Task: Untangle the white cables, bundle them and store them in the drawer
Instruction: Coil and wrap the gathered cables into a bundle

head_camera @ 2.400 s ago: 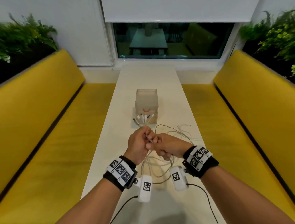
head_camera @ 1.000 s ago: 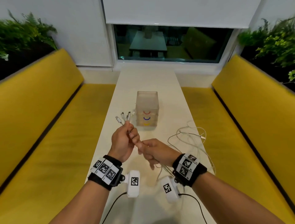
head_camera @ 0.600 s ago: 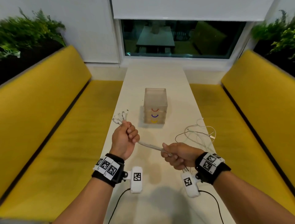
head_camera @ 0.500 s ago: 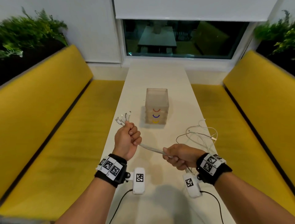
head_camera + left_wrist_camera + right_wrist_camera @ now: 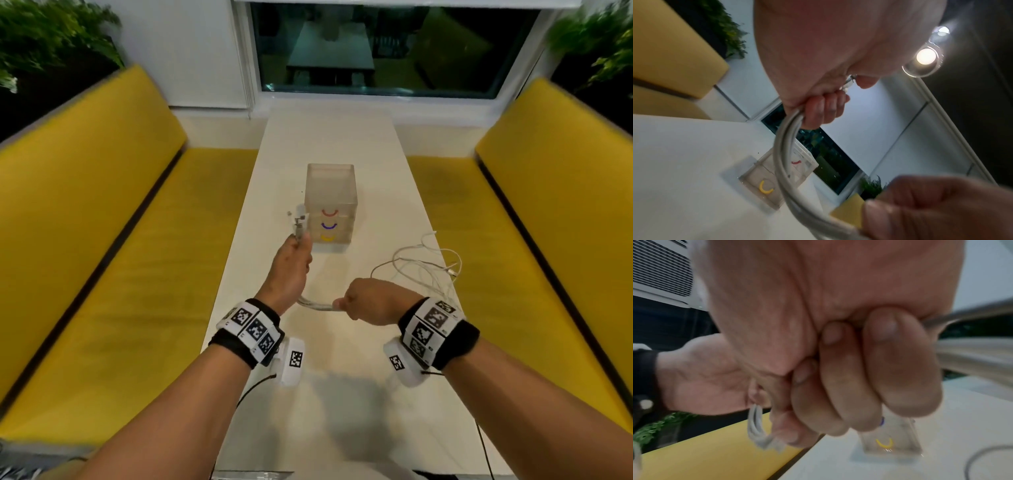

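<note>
My left hand grips the white cables in a fist, their plug ends sticking up above it, just left of the drawer unit. The gathered strands curve down from that fist and run across to my right hand, which is closed around them a short way to the right. Beyond the right hand the loose remainder of the cables lies in tangled loops on the white table. The small clear drawer unit has red, blue and yellow handles; its drawers look closed.
The narrow white table runs between two yellow benches, with a dark window at the far end and plants in both corners. Black wrist-camera leads trail near the table's front edge.
My left hand has turned upright and moved toward the drawer unit, plug ends now pointing up. The stretch of cable between the hands has gone from a taut line to a slack curve.
</note>
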